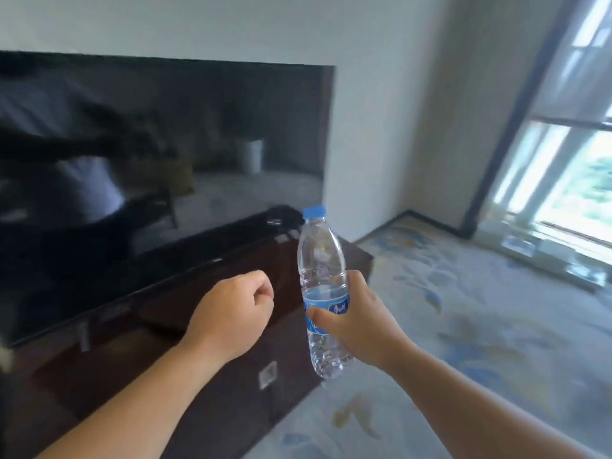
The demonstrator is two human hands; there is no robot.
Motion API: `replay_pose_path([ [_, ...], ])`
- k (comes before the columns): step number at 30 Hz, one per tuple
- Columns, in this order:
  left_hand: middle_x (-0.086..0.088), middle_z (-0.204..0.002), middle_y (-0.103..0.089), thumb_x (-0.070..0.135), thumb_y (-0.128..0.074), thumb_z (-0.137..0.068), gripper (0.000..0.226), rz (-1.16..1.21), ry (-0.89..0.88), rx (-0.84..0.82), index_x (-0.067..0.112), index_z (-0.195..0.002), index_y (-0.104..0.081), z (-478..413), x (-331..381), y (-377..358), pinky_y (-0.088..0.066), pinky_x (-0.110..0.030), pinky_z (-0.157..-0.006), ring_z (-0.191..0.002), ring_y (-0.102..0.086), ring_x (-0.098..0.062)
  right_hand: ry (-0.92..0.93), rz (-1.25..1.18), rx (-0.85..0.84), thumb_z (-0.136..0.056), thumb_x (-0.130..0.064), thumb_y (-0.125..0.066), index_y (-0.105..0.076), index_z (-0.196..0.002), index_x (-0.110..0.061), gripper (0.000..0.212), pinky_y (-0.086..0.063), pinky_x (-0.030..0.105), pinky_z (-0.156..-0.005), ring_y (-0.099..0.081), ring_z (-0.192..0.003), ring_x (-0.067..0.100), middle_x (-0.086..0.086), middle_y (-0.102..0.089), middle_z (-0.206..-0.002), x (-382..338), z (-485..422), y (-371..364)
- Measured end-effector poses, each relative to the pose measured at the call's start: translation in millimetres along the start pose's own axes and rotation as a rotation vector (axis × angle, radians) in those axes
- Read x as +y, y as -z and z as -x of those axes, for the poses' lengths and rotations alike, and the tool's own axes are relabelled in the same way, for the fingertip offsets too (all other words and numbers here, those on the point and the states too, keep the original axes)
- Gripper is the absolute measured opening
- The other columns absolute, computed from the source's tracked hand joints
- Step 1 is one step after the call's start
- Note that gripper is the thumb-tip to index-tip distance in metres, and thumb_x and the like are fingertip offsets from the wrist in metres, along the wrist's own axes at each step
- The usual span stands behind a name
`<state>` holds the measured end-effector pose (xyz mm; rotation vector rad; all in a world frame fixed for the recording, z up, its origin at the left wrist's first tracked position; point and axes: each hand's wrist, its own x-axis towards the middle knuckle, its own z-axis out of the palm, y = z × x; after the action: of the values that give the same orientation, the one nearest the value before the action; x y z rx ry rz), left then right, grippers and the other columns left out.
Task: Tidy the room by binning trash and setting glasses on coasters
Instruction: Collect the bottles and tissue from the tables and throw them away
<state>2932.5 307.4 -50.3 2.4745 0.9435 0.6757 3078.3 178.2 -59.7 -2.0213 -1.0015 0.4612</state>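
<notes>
Head view. We see the right hand [359,321] wrapped around a clear plastic bottle [322,293], held in the air in front of the dark cabinet [205,399] and above the edge where cabinet meets carpet [480,326]. The grip sits on the blue label band, about mid-height: thumb across the near face of the label, the other fingers curled round the far side.

Bottle orientation: long axis close to vertical, tilted slightly so the base sits a little right of the cap. Blue cap [314,212] points up, screwed on; base points down, toward the floor. The wall looks ribbed and clear; we cannot tell how much liquid is inside.

The left hand [231,314] is curled into a loose fist, holding nothing that we can see. It hangs left of the bottle, apart from it, over the cabinet top.

Surroundings: a large dark TV [159,154] stands on the cabinet, screen off, showing dim reflections of the room. A few small objects lie at the cabinet's far end, too blurred to identify. A window [563,160] fills the right edge. Frame carries motion blur, strongest at left and right.
</notes>
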Motion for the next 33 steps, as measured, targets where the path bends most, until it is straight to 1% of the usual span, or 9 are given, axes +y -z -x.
replay_pose_path([
  [4, 0.006, -0.056, -0.058, 0.013, -0.046, -0.082, 0.019, 0.045, -0.148, -0.131, 0.023, -0.071, -0.058, -21.8, 93.9, -67.1, -0.040, -0.031, -0.051, -0.055, -0.053, -0.012, -0.132, 0.007, 0.183, -0.070, -0.047, -0.073, -0.043, -0.098, -0.028, 0.045, -0.046, 0.029, -0.070, -0.059, -0.078, 0.009, -0.014, -0.057, -0.086, 73.0, 24.1, 83.9],
  [8, 0.005, -0.054, -0.057, 0.013, -0.048, -0.081, 0.018, 0.073, -0.297, -0.241, 0.022, -0.070, -0.058, -41.9, 175.1, -126.9, -0.038, -0.030, -0.052, -0.056, -0.053, -0.011, -0.231, -0.024, 0.336, -0.071, -0.047, -0.073, -0.043, -0.106, -0.028, 0.050, -0.041, 0.025, -0.074, -0.055, -0.085, 0.010, -0.016, -0.053, -0.090, 130.2, 45.8, 145.9],
  [11, 0.002, -0.055, -0.057, 0.012, -0.049, -0.079, 0.016, 0.077, -0.391, -0.311, 0.022, -0.069, -0.058, -57.9, 221.9, -169.1, -0.040, -0.030, -0.053, -0.057, -0.053, -0.009, -0.315, -0.055, 0.431, -0.071, -0.045, -0.072, -0.043, -0.115, -0.024, 0.056, -0.040, 0.022, -0.071, -0.056, -0.087, 0.010, -0.009, -0.057, -0.103, 168.4, 56.3, 178.5],
  [14, 0.004, -0.054, -0.056, 0.012, -0.049, -0.078, 0.017, 0.106, -0.470, -0.397, 0.022, -0.067, -0.057, -76.7, 251.0, -208.0, -0.041, -0.030, -0.053, -0.056, -0.052, -0.009, -0.380, -0.071, 0.491, -0.070, -0.046, -0.072, -0.044, -0.109, -0.027, 0.051, -0.042, 0.017, -0.063, -0.057, -0.079, 0.000, -0.010, -0.059, -0.096, 200.3, 52.9, 202.6],
  [16, 0.004, -0.054, -0.055, 0.013, -0.048, -0.079, 0.017, 0.122, -0.509, -0.443, 0.023, -0.068, -0.057, -94.9, 261.7, -232.2, -0.037, -0.029, -0.050, -0.054, -0.050, -0.008, -0.413, -0.069, 0.507, -0.071, -0.046, -0.072, -0.044, -0.106, -0.028, 0.048, -0.043, 0.016, -0.062, -0.057, -0.079, -0.002, -0.010, -0.060, -0.095, 216.8, 38.0, 215.1],
  [20, 0.007, -0.057, -0.054, 0.014, -0.047, -0.080, 0.017, 0.159, -0.532, -0.477, 0.023, -0.070, -0.057, -155.3, 266.4, -271.8, -0.031, -0.026, -0.049, -0.054, -0.048, -0.007, -0.434, -0.068, 0.537, -0.069, -0.045, -0.072, -0.047, -0.106, -0.027, 0.048, -0.047, 0.020, -0.066, -0.061, -0.082, 0.004, -0.007, -0.063, -0.096, 235.0, -21.8, 234.4],
  [24, 0.005, -0.059, -0.055, 0.014, -0.046, -0.079, 0.017, 0.149, -0.523, -0.475, 0.024, -0.069, -0.055, -236.3, 255.9, -290.7, -0.034, -0.027, -0.049, -0.058, -0.051, -0.008, -0.451, -0.032, 0.519, -0.069, -0.045, -0.070, -0.046, -0.106, -0.027, 0.047, -0.050, 0.026, -0.072, -0.061, -0.083, 0.006, -0.008, -0.063, -0.095, 240.1, -105.1, 251.4],
  [30, 0.006, -0.060, -0.053, 0.012, -0.044, -0.081, 0.017, 0.113, -0.432, -0.481, 0.022, -0.071, -0.054, -344.2, 233.7, -323.6, -0.030, -0.025, -0.049, -0.058, -0.048, -0.008, -0.407, 0.002, 0.399, -0.073, -0.043, -0.070, -0.045, -0.104, -0.025, 0.043, -0.041, 0.015, -0.059, -0.057, -0.080, 0.001, -0.008, -0.060, -0.096, 260.6, -231.3, 267.8],
  [33, 0.007, -0.062, -0.053, 0.012, -0.042, -0.080, 0.018, 0.097, -0.357, -0.477, 0.023, -0.071, -0.053, -387.9, 222.1, -355.1, -0.034, -0.027, -0.052, -0.061, -0.049, -0.009, -0.377, -0.010, 0.345, -0.069, -0.047, -0.069, -0.044, -0.100, -0.028, 0.043, -0.047, 0.020, -0.065, -0.060, -0.080, 0.004, -0.009, -0.061, -0.096, 287.2, -297.1, 272.5],
])
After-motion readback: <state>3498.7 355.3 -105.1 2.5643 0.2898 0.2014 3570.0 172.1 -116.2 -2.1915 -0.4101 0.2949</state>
